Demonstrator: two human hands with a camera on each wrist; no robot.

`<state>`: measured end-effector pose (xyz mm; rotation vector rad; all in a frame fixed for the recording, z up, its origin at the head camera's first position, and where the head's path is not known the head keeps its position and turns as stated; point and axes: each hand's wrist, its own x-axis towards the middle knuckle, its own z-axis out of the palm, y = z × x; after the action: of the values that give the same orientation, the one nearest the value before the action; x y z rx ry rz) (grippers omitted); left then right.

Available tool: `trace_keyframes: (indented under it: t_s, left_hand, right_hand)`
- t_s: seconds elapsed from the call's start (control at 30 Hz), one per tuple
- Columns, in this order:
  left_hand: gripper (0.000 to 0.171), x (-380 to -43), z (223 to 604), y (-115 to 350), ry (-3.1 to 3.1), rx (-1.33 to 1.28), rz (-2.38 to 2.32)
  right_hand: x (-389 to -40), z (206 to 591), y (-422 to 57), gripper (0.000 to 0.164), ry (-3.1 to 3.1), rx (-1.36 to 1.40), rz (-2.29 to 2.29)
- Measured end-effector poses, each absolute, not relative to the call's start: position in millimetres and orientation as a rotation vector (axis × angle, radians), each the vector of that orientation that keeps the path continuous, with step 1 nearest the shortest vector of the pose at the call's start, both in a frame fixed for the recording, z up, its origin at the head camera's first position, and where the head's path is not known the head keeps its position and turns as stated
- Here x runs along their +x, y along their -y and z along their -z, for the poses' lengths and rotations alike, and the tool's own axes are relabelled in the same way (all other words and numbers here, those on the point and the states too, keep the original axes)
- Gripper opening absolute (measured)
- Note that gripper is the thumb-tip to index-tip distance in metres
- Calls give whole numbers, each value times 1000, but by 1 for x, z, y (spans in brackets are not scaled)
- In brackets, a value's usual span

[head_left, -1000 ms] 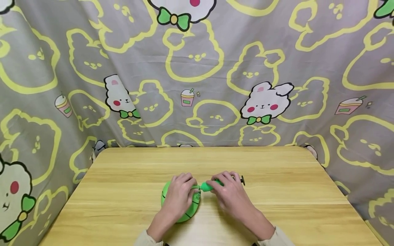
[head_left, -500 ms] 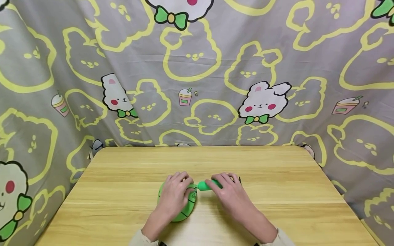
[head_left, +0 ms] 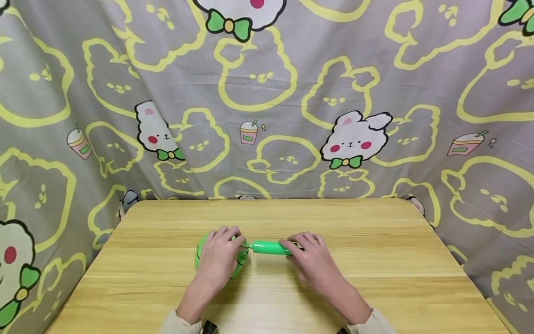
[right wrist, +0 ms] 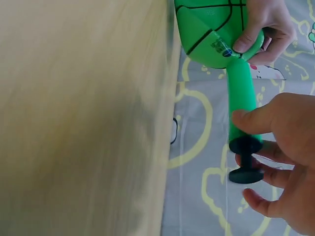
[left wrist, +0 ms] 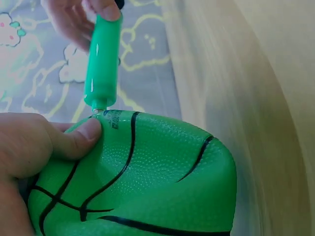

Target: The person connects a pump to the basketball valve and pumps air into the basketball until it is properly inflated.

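Observation:
A green ball with black lines (left wrist: pixel 172 152), partly deflated with a dented side, is in my left hand (head_left: pixel 219 253). The left thumb presses beside the valve, with fingers behind the ball. A green hand pump (head_left: pixel 270 247) runs sideways from that spot; its nozzle end meets the ball at the valve. My right hand (head_left: pixel 314 260) grips the pump's far end between thumb and fingers. In the right wrist view the black plunger handle (right wrist: pixel 246 175) sits close to the barrel's black cap, near the right fingers. The needle's tip is hidden.
A light wooden table (head_left: pixel 354 222) lies under both hands. Behind and at the sides hangs a grey curtain (head_left: pixel 283 116) printed with cartoon animals.
The left hand and ball have moved left and slightly away from me. The right hand stays nearly in place, now farther back along the pump, so more of the barrel shows.

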<state>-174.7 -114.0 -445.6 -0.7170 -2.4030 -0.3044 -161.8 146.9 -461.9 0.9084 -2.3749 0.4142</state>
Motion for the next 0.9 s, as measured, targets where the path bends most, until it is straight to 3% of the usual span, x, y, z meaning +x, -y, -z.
trace_keyframes:
  t_s: [0.37,0.8,0.9]
  left_hand:
    - [31,-177,446,124,2458,-697,279]
    - [40,-165,449,97,2555,-852,506]
    - [34,-167,453,88,2522,-902,611]
  right_hand:
    - [-160,471,-138,36,2320,925,-1010]
    - [-159,471,-141,35,2255,907,-1118]
    - [-158,468,-142,35,2246,915,-1141]
